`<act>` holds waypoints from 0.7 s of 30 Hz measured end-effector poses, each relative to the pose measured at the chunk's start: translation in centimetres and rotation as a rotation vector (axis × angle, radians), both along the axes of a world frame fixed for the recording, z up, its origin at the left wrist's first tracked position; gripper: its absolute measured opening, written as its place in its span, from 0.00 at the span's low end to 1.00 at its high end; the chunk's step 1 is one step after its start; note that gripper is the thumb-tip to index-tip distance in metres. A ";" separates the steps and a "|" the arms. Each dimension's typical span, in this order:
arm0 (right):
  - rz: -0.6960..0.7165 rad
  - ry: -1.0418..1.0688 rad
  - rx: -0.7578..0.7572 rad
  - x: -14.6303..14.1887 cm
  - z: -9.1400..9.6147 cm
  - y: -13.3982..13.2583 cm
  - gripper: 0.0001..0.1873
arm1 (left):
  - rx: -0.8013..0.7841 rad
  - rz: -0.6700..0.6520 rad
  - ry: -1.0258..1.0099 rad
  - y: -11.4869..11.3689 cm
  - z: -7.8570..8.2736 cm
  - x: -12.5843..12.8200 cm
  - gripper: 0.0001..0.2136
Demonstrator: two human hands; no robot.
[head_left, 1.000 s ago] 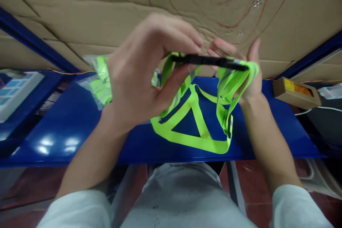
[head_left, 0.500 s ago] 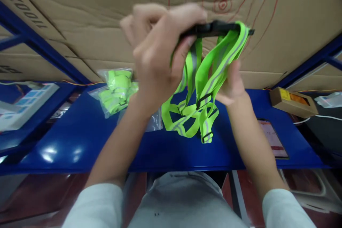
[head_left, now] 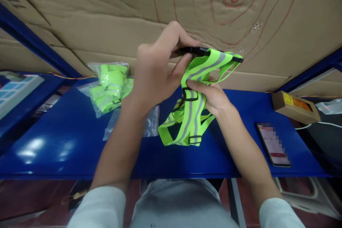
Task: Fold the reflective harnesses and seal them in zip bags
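Observation:
A bright green reflective strap harness (head_left: 191, 115) with grey stripes and black slide buckles hangs above the blue table. My left hand (head_left: 157, 67) pinches its black buckle (head_left: 196, 51) at the top, thumb below and fingers above. Lower down, my right hand (head_left: 213, 96) is closed on the green straps, its thumb lying across the front just above a slide buckle. The lower loops dangle near the tabletop; whether they touch it I cannot tell. An unfilled clear plastic bag (head_left: 152, 123) lies partly behind my left forearm.
Bagged green straps (head_left: 110, 85) lie at the table's back left. A phone (head_left: 274, 146) and a small cardboard box (head_left: 295, 107) are on the right. Cardboard (head_left: 107, 35) with red drawn lines stands behind the blue table (head_left: 66, 142). A white-and-blue object (head_left: 18, 91) sits far left.
The buckle end of the harness has come down a little. My right hand has moved from behind the straps to a grip on their front, gathering them closer together. The view has shifted slightly.

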State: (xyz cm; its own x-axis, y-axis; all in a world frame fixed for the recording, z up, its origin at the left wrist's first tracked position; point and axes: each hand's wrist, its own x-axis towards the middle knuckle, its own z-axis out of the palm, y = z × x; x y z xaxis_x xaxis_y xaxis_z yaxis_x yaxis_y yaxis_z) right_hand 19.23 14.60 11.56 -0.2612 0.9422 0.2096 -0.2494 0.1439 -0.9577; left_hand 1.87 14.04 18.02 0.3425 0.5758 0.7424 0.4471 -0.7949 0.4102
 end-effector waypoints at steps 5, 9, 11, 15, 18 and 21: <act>-0.087 -0.105 -0.026 1.3 -1.5 1.8 0.23 | -0.072 -0.355 0.196 0.9 0.1 -1.5 0.20; 0.010 -0.168 -0.118 2.1 -1.5 1.6 0.24 | -0.012 -0.243 0.356 0.7 0.3 -2.0 0.24; 0.092 -0.212 -0.203 2.3 -1.2 1.0 0.23 | -0.032 -0.196 0.364 0.9 0.1 -2.2 0.24; 0.266 -0.271 -0.312 2.5 -0.7 0.1 0.23 | -0.168 -0.396 0.344 2.5 -0.8 -2.7 0.21; 0.388 -0.254 -0.325 2.7 -0.8 -0.1 0.22 | -0.322 -0.551 0.274 4.1 -2.0 -2.5 0.20; 0.494 -0.172 -0.393 2.8 -1.1 0.0 0.21 | -0.460 -0.536 0.134 5.1 -3.2 -1.7 0.18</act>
